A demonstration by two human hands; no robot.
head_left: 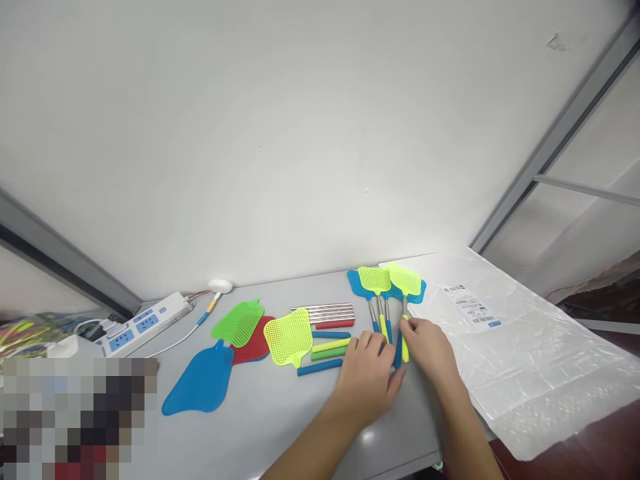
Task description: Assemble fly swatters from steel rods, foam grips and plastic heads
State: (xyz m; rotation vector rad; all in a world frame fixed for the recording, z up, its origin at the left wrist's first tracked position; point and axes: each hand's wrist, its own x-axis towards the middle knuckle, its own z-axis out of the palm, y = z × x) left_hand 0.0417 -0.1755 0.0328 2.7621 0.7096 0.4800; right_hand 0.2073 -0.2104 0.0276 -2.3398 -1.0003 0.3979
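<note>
Several assembled fly swatters lie in a fan at the right of the table, with blue and yellow heads at the back. My right hand (pixel 427 343) pinches the handle of a yellow fly swatter (pixel 405 280). My left hand (pixel 367 373) is curled over the lower handles beside it, thumb near the end of a blue handle (pixel 398 350); its fingertips partly hide what they grip. Left of it lie loose handles in red, blue (pixel 320 367), yellow and green (pixel 327 354). Behind them is a row of metal rods (pixel 325 313).
Loose swatter heads lie to the left: yellow (pixel 289 337), red (pixel 253 341), green (pixel 240 323) and blue (pixel 200 380). A white power strip (pixel 145 323) with a cable stands at the far left. A labelled plastic bag (pixel 520 360) covers the right side. A wall rises behind.
</note>
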